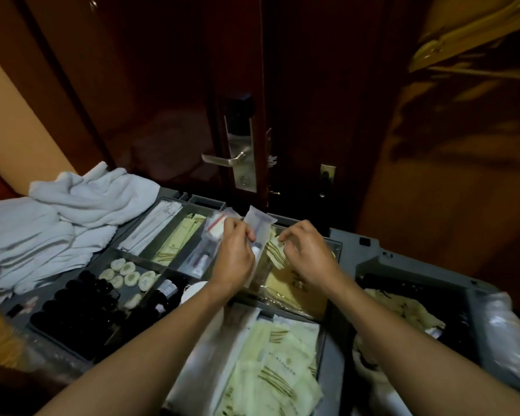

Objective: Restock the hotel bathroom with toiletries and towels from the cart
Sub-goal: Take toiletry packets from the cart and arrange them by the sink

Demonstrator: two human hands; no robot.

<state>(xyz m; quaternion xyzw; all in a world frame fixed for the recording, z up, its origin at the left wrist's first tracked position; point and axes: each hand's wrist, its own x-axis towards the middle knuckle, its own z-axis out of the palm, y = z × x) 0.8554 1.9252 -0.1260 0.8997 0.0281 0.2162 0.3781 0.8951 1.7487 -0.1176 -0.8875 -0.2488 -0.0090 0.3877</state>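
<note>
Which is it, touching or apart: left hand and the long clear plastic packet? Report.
Touching. Head view: the left hand pinches the long clear plastic packet with curled fingers.

Both forearms bare, stretched forward, hands near each other. My left hand (pixel 234 256) curls round a clear packet (pixel 257 220); my right hand (pixel 308 253) pinches a cream sachet (pixel 274 250), knuckles up.

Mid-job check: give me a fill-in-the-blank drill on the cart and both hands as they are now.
The towels piled on the cart are ____.
The clear packet is held by the ____ hand.
The striped packet is pinched by the ____ hand.
The silver lever behind the cart opens a ____.
Missing words: white; left; right; door.
</note>
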